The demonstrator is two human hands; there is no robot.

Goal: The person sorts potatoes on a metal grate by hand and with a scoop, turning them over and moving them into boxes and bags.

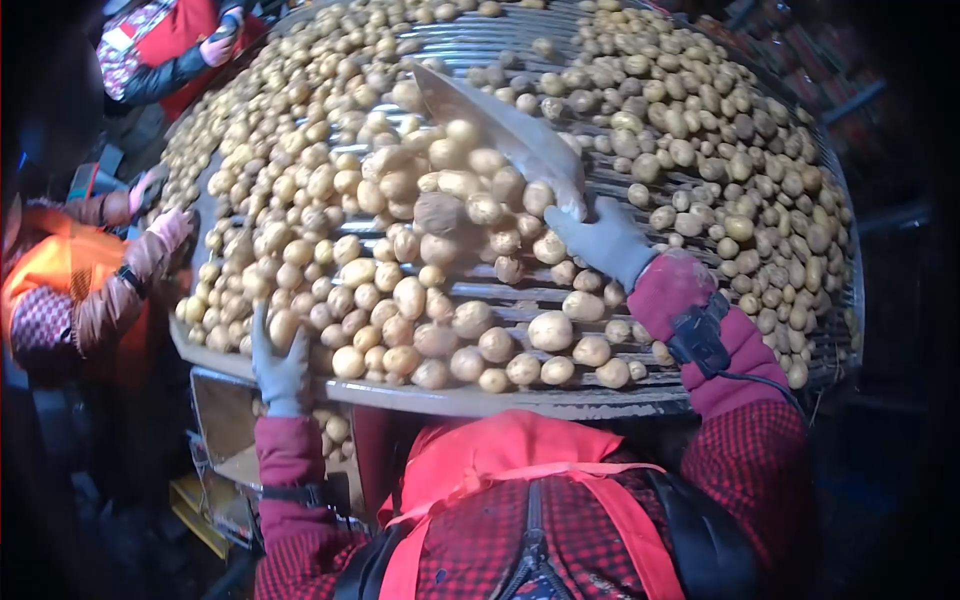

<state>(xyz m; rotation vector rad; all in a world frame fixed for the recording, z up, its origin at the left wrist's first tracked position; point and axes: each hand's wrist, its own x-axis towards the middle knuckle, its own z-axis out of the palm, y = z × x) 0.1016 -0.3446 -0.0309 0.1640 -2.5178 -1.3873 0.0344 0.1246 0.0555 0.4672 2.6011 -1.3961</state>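
My right hand (603, 240), in a grey glove, is wrapped round the narrow end of a pale flat scoop-like tool (510, 130). The tool's broad blade slants up and left over the potatoes (440, 215), some of them blurred along its lower side. At the table's near left edge, my left hand (281, 365), also gloved in grey, has its fingers spread against potatoes and grips none. Slats of the table (480, 38) show between the potatoes, and its metal rim (480, 402) runs just in front of my body.
A person in an orange vest (70, 260) reaches to the left rim with gloved hands. Another person in a red apron (190, 40) stands at the upper left. Below the left rim, a wooden box (225, 420) stands near more potatoes. Potatoes also cover the table's right side.
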